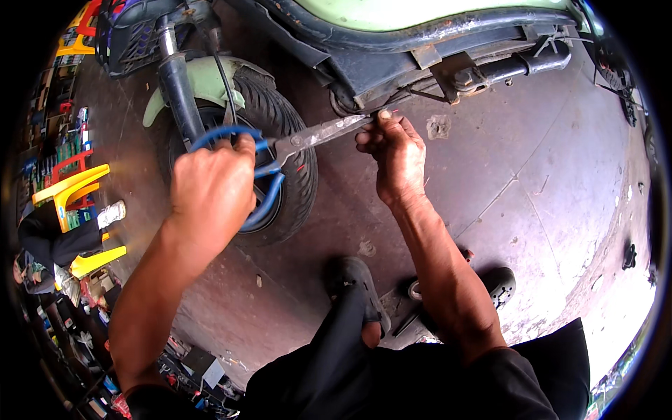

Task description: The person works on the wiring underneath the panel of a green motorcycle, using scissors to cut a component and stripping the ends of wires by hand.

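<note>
My left hand grips the blue handles of a large pair of scissors, whose worn metal blades point right toward the scooter's underside. My right hand pinches something small and thin at the blade tips, just below the dark frame of the pale green scooter; what it pinches is too small to tell. The scooter's front tyre with its green mudguard lies behind and under my left hand.
The floor is stained brown concrete. My feet in dark sandals rest below the hands. Yellow plastic stools and a seated person are at the left edge, with shelves of goods behind.
</note>
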{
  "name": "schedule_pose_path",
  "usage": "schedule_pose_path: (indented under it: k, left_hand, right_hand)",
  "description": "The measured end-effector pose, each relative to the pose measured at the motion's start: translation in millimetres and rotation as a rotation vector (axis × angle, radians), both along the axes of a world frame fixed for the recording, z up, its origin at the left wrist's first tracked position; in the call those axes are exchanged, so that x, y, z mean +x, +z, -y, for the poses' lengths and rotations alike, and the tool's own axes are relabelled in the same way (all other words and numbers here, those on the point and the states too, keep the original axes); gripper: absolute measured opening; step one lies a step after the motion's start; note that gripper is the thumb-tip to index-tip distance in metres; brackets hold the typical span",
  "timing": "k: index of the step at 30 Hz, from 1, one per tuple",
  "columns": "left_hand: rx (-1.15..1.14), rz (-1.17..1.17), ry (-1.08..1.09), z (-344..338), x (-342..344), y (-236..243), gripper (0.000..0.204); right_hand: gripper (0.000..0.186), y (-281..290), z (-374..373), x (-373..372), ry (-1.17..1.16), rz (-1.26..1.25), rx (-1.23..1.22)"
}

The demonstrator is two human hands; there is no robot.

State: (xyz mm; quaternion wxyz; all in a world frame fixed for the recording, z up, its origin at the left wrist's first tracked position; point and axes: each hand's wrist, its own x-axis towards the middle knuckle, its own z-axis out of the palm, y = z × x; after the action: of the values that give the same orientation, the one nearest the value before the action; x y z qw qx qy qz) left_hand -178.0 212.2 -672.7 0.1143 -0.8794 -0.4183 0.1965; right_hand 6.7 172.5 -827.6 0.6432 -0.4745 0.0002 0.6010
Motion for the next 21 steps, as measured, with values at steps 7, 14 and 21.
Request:
schedule_pose_path:
  k: [7,14,21]
  left_hand:
    - [-0.134,0.03,0.113,0.7,-5.5,1.2,0.036]
    - [0.012,0.002,-0.043,-3.6,1.5,2.6,0.022]
    - [-0.16,0.054,0.135,-3.6,-6.0,-4.3,0.032]
  right_hand:
    - [0.015,1.4,-0.9,-2.9,0.01,-0.011,0.007]
    - [0.015,1.6,-0.7,0.4,-0.002,-0.003,-0.008]
    - [0.014,-0.3,1.0,-2.1,0.005,-0.005,-0.007]
